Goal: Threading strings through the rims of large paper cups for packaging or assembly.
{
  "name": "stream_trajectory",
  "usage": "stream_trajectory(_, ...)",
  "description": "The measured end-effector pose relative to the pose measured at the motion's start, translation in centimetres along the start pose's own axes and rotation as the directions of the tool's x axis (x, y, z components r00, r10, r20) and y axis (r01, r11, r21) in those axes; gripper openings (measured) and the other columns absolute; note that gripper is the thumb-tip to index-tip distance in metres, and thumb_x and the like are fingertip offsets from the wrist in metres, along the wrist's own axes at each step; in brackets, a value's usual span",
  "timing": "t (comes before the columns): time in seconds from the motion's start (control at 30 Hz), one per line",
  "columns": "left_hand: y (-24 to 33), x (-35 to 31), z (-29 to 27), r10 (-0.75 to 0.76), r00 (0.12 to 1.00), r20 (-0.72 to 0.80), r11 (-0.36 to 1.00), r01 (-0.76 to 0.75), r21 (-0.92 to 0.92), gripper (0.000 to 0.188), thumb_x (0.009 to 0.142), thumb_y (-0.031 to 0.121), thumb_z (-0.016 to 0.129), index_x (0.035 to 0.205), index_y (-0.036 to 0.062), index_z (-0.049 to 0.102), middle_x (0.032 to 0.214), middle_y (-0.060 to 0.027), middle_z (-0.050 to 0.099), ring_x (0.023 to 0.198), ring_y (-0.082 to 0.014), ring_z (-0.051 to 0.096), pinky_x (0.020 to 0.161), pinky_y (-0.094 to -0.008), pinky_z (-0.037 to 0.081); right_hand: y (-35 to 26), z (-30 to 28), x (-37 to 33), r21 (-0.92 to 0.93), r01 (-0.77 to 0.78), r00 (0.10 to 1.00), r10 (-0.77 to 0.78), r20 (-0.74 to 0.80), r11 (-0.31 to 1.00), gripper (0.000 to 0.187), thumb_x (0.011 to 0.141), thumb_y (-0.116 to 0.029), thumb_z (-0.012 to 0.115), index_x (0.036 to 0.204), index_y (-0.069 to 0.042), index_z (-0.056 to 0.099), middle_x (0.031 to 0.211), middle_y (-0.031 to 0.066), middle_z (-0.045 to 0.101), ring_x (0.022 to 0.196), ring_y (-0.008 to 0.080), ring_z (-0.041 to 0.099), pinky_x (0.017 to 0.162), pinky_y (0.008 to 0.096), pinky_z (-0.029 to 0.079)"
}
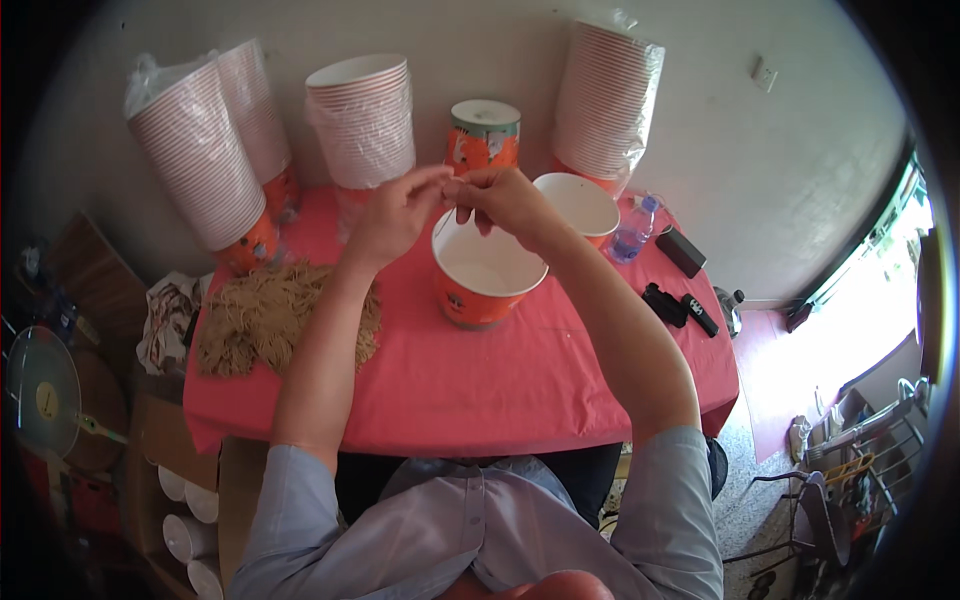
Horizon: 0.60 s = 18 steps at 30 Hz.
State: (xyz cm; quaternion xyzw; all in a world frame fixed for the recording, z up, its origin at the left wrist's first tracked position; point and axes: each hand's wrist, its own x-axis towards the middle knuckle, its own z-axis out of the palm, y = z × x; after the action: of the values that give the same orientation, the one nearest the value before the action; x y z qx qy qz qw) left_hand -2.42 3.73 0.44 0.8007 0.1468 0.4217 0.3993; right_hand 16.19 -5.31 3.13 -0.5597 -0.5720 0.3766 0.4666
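My left hand and my right hand meet at their fingertips above the rim of an orange and white paper bucket. Both hands are closed in a pinch. Something thin seems to run down from the fingertips, too fine to name. The bucket stands upright on the table, and its white inside shows nothing lying in it. A heap of tan cords or strings lies left of my left forearm. Behind my right wrist stands a second open bucket.
Tall plastic-wrapped stacks of buckets line the wall, with another stack at the back right. An upturned bucket stands between. On the red-covered table, a water bottle and black box sit right.
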Motion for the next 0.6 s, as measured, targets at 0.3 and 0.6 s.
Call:
stream_trajectory(0.3,-1.5,0.4,0.4,-0.245,0.917,0.314,0.939,0.305,-0.161,0.023,0.105,0.017,0.066,0.115,-0.0029,0.072,0.096,-0.0047,0.073,0.089,-0.0092,0.067,0.08,-0.0258,0.054,1.6,-1.5,-0.2,0.09,-0.037,0.999,0.033,0.04,0.995,0.022,0.103,-0.025,0.072,0.096,-0.005,0.076,0.076,-0.0001,0.066,0.062,0.0066,0.057,0.056,0.0225,0.046)
stream_trajectory(0.6,-2.7,0.4,0.1,-0.365,0.912,0.186,0.921,0.383,-0.067,0.021,0.102,0.018,0.068,0.099,-0.0021,0.072,0.077,-0.0058,0.073,0.066,-0.0096,0.064,0.061,-0.0268,0.051,0.6,-2.6,-2.2,-0.2,-0.028,0.997,0.04,0.06,0.979,0.035,0.096,-0.009,0.071,0.131,-0.004,0.072,0.087,0.0008,0.069,0.072,0.0083,0.063,0.068,0.0268,0.054)
